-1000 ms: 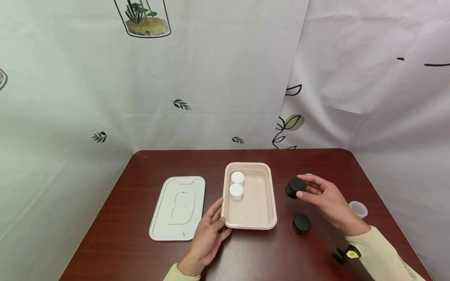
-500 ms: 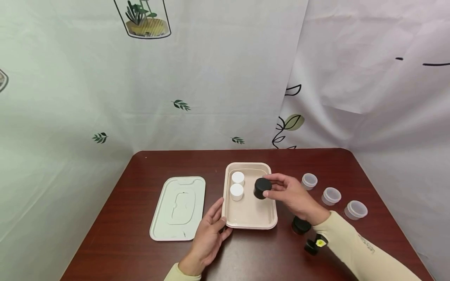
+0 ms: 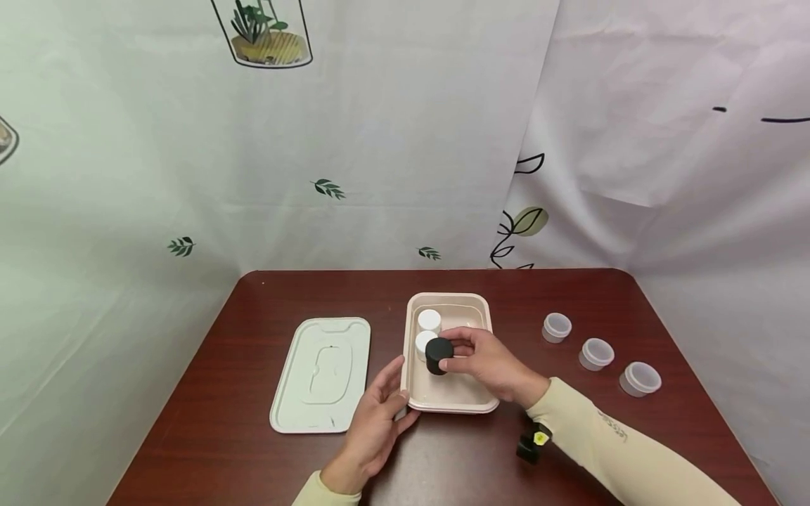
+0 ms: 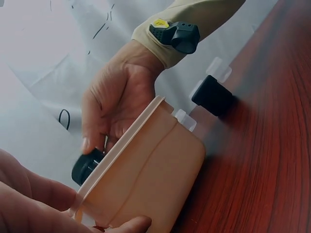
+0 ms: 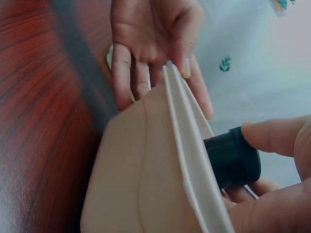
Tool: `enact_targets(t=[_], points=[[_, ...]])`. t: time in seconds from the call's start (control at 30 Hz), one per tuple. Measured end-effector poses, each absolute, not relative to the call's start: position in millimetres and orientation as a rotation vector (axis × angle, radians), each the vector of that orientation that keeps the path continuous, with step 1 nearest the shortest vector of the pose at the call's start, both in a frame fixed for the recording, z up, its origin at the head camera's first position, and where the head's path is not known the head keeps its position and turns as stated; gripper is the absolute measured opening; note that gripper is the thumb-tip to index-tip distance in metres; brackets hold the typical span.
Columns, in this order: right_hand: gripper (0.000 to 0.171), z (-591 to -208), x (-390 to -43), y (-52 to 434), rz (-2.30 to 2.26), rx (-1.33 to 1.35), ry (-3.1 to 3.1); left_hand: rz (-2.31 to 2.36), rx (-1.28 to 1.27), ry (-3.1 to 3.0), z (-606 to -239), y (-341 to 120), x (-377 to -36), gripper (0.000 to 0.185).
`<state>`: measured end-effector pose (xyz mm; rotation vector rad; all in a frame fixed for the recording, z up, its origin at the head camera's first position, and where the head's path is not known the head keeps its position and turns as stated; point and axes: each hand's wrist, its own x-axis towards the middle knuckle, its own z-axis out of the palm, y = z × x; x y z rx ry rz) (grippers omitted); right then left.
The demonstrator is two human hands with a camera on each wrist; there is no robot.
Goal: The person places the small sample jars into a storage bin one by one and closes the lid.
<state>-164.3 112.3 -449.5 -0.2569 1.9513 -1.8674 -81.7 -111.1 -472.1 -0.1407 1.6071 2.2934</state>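
Black jar [image 3: 439,355] sits over the tray [image 3: 451,406], close by the nearer white jar [image 3: 422,344]; your right hand [image 3: 492,362] pinches its side while your left hand [image 3: 373,430] grips the tray's edge. Expect it light, stiff and perhaps slippery: keep your thumb opposite your fingers.

Left fingers [image 3: 387,372] parted, gripping; right fingers [image 3: 467,333] pinching, forearm [image 3: 616,439] slanted.
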Motion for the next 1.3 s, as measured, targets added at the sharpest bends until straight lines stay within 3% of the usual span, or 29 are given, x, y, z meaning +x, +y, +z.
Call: enact_targets(t=[0.6, 1.3], points=[[0.049, -459, -156, 80, -1.636, -0.201, 2.237, 2.272, -0.142, 1.587, -472, -118, -85, 0.069], [0.051, -460, -158, 75, -1.531, -0.167, 2.315, 2.265, -0.122, 1.578, -470, -119, -87, 0.071]])
